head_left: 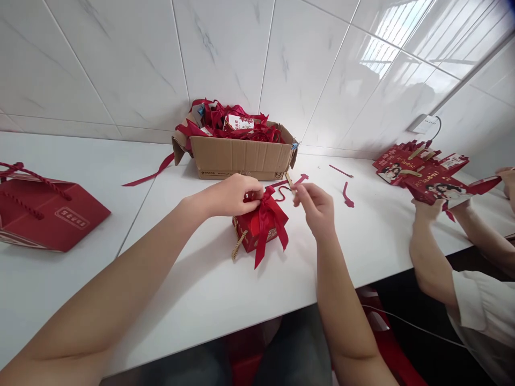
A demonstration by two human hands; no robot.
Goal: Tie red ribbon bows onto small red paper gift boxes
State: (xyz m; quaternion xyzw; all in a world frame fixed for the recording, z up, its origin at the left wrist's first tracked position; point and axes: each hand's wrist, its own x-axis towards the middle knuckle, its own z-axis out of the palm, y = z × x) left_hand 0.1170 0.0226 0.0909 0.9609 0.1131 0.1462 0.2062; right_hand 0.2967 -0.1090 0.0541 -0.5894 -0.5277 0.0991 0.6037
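Note:
A small red box (252,225) with a red ribbon bow (269,215) on top and a gold rope handle (239,241) at its left side stands on the white table. My left hand (237,196) is at the back left of the bow, its fingers closed on the ribbon by the knot. To the right of the box, my right hand (316,206) pinches a small gold tag (289,181) held upright. A thin red cord (280,194) curls between the tag and the bow.
Behind stands a cardboard box (241,155) full of red ribbons. A red bag (56,212) is at the left. Ribbon scraps (346,194) lie at the right. A co-worker's hands (428,210) hold red cards (432,179) at the far right.

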